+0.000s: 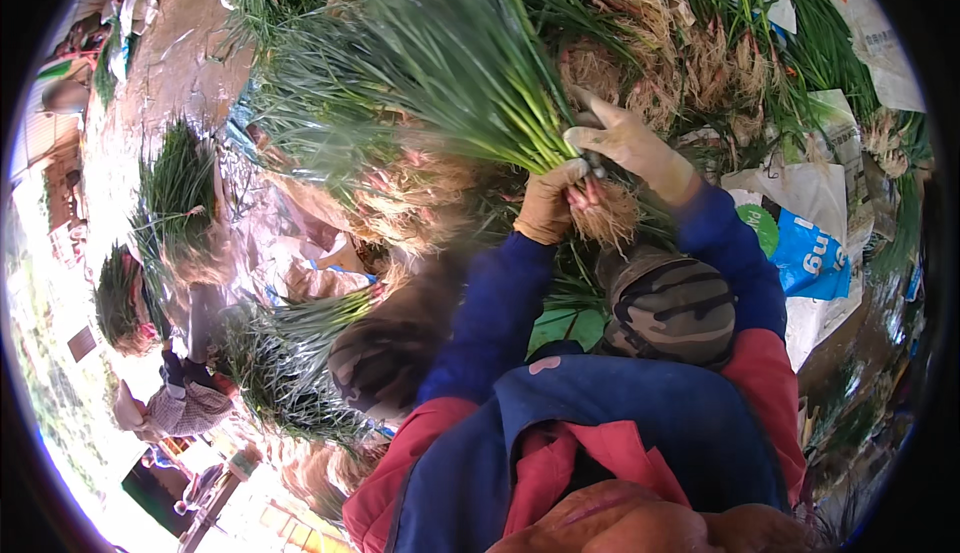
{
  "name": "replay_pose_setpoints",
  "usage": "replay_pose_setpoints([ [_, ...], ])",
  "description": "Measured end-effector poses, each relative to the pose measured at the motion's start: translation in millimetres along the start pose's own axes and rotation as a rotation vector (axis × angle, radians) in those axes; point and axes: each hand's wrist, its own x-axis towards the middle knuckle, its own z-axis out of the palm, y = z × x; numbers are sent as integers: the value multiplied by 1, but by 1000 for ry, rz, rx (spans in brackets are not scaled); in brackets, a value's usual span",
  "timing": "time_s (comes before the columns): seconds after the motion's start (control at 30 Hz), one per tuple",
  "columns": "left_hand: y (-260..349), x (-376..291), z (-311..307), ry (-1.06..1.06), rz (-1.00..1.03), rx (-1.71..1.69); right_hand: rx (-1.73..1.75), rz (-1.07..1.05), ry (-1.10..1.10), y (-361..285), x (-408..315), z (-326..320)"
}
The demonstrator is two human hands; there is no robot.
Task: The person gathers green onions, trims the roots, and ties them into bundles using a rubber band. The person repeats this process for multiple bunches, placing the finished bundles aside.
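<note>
My left hand [553,200], in a light tan glove, is closed round the lower stems of a bunch of green onions [525,114]. The long green leaves fan away to the upper left, and the pinkish bases and stringy roots [609,214] hang out past my hand at the lower right. On the other side of the stems, my right hand [624,140], gloved too, reaches in with its thumb and fingers spread. Its fingertips are at the stems; whether they grip any is unclear. Piled green onions with roots [416,185] lie just left of my hands.
More rooted green onions [645,35] lie ahead. A printed plastic sack [810,253] is by my right arm. Between my camouflage-clad knees [667,305] shows something green [566,328]. Further bundles [180,193] stand at left, near another person [180,407] bending over. Leaves [292,365] lie beside my left knee.
</note>
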Motion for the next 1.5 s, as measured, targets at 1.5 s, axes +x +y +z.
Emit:
replay_pose_setpoints([
  [1.5, 33, -1, -9, 89, 51, 34, -1307, 379, -136, 165, -144, -93],
])
